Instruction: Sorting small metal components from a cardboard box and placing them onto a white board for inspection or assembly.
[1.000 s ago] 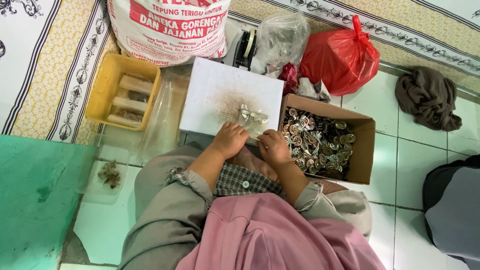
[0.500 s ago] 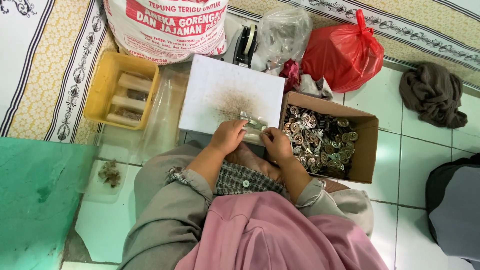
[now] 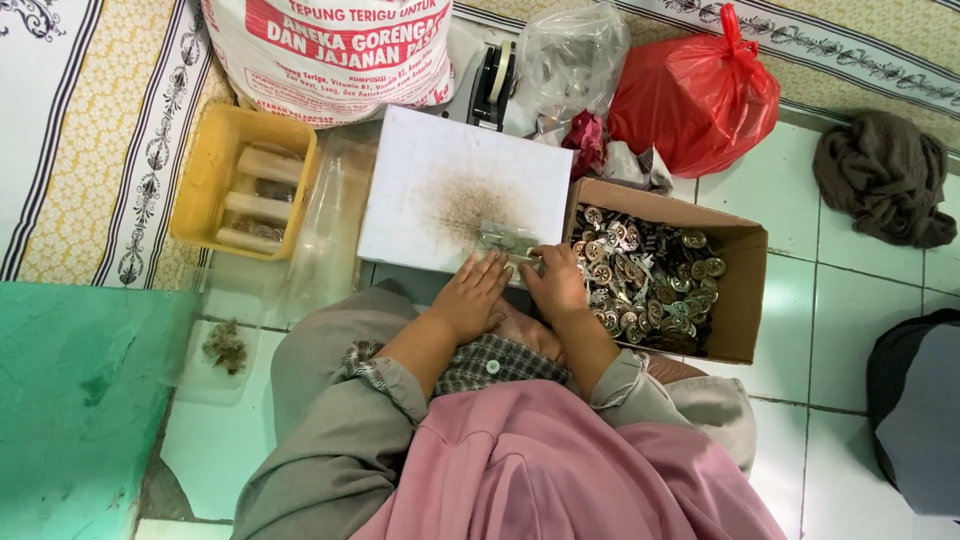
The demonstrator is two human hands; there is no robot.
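Metal piece (image 3: 507,238) sits on the white board (image 3: 440,170), pinched by right hand (image 3: 556,283) fingertips; left hand (image 3: 474,296) lies open and flat just beside it. Cardboard box of metal parts (image 3: 650,275) is right of both hands.

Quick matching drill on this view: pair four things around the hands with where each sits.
1. brown cardboard box of small metal parts
2. yellow plastic tray
3. red plastic bag
4. white square board

a. far left, on the patterned mat
b. under both hands' fingertips
c. right of the right hand
d. behind the box

Pairs: 1-c, 2-a, 3-d, 4-b
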